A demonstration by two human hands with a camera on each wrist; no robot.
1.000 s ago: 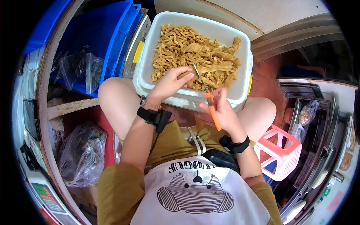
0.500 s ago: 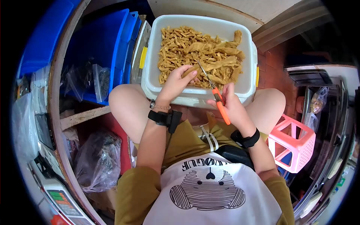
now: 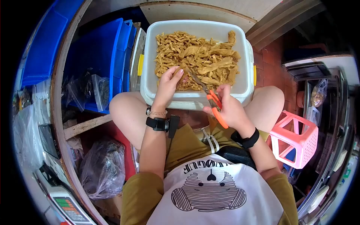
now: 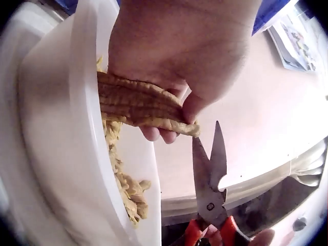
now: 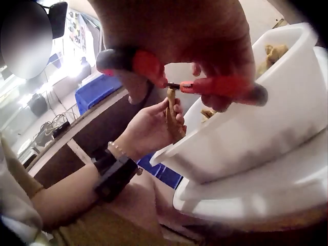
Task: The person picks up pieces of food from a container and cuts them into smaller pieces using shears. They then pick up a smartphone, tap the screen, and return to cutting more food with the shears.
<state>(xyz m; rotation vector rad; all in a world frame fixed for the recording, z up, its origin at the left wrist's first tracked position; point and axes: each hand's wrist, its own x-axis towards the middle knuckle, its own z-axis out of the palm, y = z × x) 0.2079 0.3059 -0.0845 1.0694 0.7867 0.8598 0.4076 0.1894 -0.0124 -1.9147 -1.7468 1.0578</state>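
Observation:
My left hand [image 3: 167, 84] pinches a brown, ridged strip [image 4: 141, 101] between thumb and fingers over the near edge of a white tub [image 3: 150, 56]. My right hand [image 3: 233, 108] grips scissors with orange handles [image 3: 217, 112]. In the left wrist view the scissor blades [image 4: 209, 174] stand apart, their tips just by the strip's end. Seen from the right wrist, the strip [image 5: 172, 115] hangs below the scissors' pivot, held by the left hand [image 5: 148, 128]. Cut brown pieces [image 3: 174, 41] fill the tub's left part, and longer strips [image 3: 221, 62] lie at its right.
Blue bins [image 3: 93, 60] stand at the left, above a shelf edge [image 3: 88, 126] and a clear plastic bag [image 3: 103, 168]. A pink stool [image 3: 294, 140] is beside the right knee. Metal racks line the right side.
The left hand has moved slightly left and down with the strip, its end now nearer the scissors. The head view has shifted a little. The right hand still holds the scissors.

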